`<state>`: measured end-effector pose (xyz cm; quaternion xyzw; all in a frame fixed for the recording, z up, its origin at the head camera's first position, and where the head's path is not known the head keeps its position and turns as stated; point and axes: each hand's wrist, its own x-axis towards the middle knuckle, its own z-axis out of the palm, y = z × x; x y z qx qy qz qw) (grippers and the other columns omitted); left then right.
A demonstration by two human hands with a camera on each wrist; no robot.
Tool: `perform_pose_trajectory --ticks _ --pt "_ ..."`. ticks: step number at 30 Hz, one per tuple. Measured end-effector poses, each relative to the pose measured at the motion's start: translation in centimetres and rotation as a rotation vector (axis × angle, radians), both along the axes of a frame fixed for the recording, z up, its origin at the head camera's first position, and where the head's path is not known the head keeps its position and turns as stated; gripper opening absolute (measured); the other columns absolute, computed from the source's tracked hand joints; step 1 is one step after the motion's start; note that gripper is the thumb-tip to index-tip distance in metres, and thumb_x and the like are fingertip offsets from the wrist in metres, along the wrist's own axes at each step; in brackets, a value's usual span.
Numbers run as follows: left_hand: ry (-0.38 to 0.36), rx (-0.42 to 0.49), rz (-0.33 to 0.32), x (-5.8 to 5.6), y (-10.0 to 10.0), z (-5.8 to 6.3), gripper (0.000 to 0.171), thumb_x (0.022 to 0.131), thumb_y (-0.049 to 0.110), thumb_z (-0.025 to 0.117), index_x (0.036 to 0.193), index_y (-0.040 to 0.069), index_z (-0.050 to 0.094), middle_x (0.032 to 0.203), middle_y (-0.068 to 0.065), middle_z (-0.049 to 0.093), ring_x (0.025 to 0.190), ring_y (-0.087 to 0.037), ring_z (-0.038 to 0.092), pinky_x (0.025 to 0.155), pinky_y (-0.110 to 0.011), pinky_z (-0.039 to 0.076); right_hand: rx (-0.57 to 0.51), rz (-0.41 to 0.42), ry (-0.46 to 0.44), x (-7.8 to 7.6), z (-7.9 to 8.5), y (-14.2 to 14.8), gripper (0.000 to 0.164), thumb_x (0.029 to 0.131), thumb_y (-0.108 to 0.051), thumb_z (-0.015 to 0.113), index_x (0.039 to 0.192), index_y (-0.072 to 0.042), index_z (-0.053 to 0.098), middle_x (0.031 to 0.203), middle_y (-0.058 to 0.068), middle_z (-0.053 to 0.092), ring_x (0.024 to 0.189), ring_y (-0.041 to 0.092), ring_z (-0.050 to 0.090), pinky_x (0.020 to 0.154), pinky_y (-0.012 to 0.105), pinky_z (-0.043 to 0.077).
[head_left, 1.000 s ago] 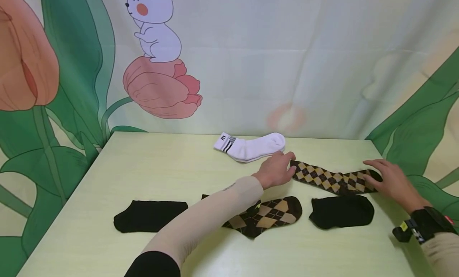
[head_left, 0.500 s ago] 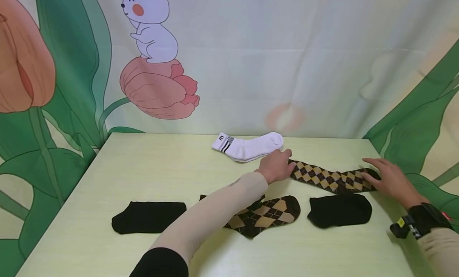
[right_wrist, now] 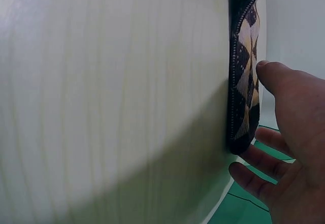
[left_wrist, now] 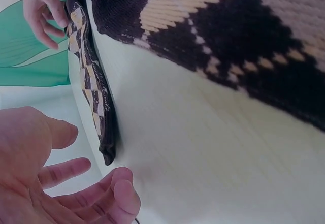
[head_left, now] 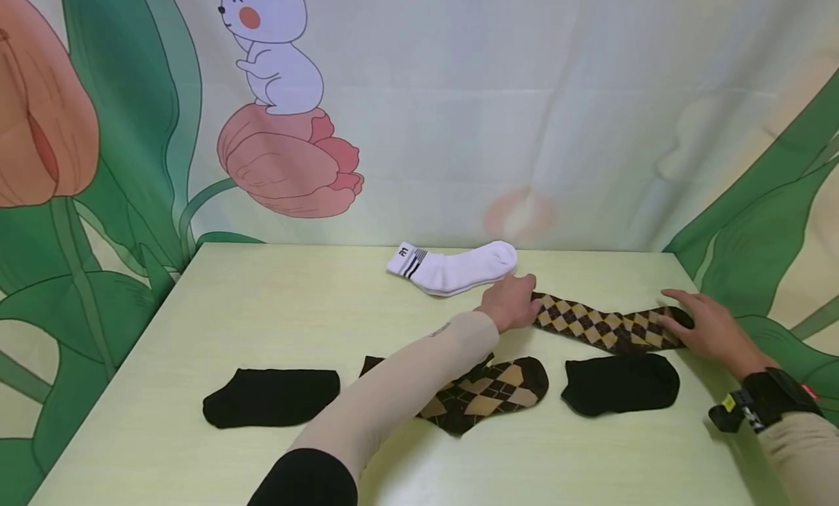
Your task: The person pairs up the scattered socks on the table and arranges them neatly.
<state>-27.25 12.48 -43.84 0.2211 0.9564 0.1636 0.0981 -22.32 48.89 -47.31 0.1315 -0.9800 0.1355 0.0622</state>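
Note:
A long brown-and-yellow argyle sock [head_left: 603,327] lies flat across the right part of the pale table [head_left: 275,309]. My left hand [head_left: 516,302] sits at its left end; in the left wrist view the left hand [left_wrist: 61,176] has relaxed fingers spread just short of the sock's end [left_wrist: 104,142], gripping nothing. My right hand [head_left: 704,322] lies over the sock's right end with straight fingers. In the right wrist view the right hand [right_wrist: 292,142] has its thumb against the sock's edge [right_wrist: 244,92] and its fingers below the tip.
A white sock [head_left: 455,267] with black stripes lies near the table's far edge, just behind my left hand. Nearer me lie a black sock [head_left: 272,397], a short tan argyle sock [head_left: 498,391] partly under my left forearm, and another black sock [head_left: 619,382]. A printed curtain hangs behind.
My left hand has shifted slightly right and farther along the sock's left end. The right hand and the socks stay where they were.

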Motion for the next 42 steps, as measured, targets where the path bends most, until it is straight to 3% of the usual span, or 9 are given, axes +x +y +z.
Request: perform_pose_trajectory --ticks 9,23,32,34,37,40,42 --pt "-0.015 0.053 -0.004 0.1 0.6 0.1 0.016 0.106 0.026 0.053 0.113 0.013 0.06 0.082 -0.002 0.06 0.06 -0.016 0.052 0.052 -0.03 0.042 0.009 0.025 0.024 -0.1 -0.1 -0.2 0.053 0.099 -0.019 0.069 0.14 0.009 0.05 0.126 0.039 0.056 0.11 0.058 0.053 0.086 0.069 0.044" --pt "-0.026 0.062 0.004 0.2 1.2 0.2 0.031 0.105 0.023 0.057 0.133 0.011 0.06 0.111 -0.005 0.07 0.068 -0.016 0.057 0.056 -0.029 0.044 0.024 0.005 0.034 -0.7 -0.7 0.1 0.05 0.098 -0.018 0.071 0.135 0.011 0.053 0.119 0.04 0.06 0.105 0.058 0.057 0.084 0.068 0.046" --pt "-0.04 0.068 0.007 0.3 1.6 0.2 0.03 0.101 0.017 0.062 0.13 0.014 0.064 0.117 -0.003 0.07 0.073 -0.015 0.058 0.058 -0.029 0.046 0.019 -0.038 -0.013 -0.5 -0.6 -0.1 0.049 0.099 -0.021 0.07 0.135 0.009 0.054 0.115 0.037 0.06 0.103 0.055 0.056 0.082 0.067 0.046" --pt "-0.039 0.064 0.005 0.2 1.7 0.0 0.026 0.099 0.015 0.065 0.124 0.016 0.067 0.115 0.0 0.07 0.072 -0.013 0.057 0.058 -0.028 0.046 0.017 -0.039 -0.012 -0.5 -0.5 -0.1 0.048 0.099 -0.021 0.07 0.134 0.008 0.055 0.11 0.035 0.061 0.099 0.052 0.057 0.079 0.065 0.046" --pt "-0.041 0.054 0.002 -0.1 1.9 -0.2 0.006 0.097 0.013 0.067 0.095 0.016 0.071 0.091 0.004 0.069 0.061 -0.011 0.05 0.051 -0.027 0.04 0.013 -0.043 -0.011 -0.4 -0.5 -0.2 0.045 0.099 -0.021 0.07 0.133 0.006 0.058 0.104 0.029 0.062 0.093 0.045 0.058 0.073 0.058 0.046" --pt "-0.042 0.045 0.006 -0.2 2.1 -0.3 0.019 0.096 0.012 0.069 0.078 0.019 0.068 0.077 0.006 0.064 0.057 -0.011 0.046 0.048 -0.027 0.038 0.007 -0.047 -0.007 -0.3 -0.4 -0.4 0.039 0.099 -0.021 0.07 0.129 0.003 0.062 0.101 0.026 0.062 0.091 0.041 0.057 0.07 0.054 0.045" --pt "-0.041 0.041 0.007 -0.1 2.0 -0.2 0.02 0.096 0.013 0.069 0.077 0.019 0.069 0.078 0.006 0.064 0.058 -0.011 0.049 0.049 -0.027 0.039 0.002 -0.05 -0.008 -0.3 -0.4 -0.4 0.036 0.099 -0.02 0.07 0.126 0.003 0.065 0.101 0.025 0.062 0.091 0.041 0.057 0.07 0.053 0.044"
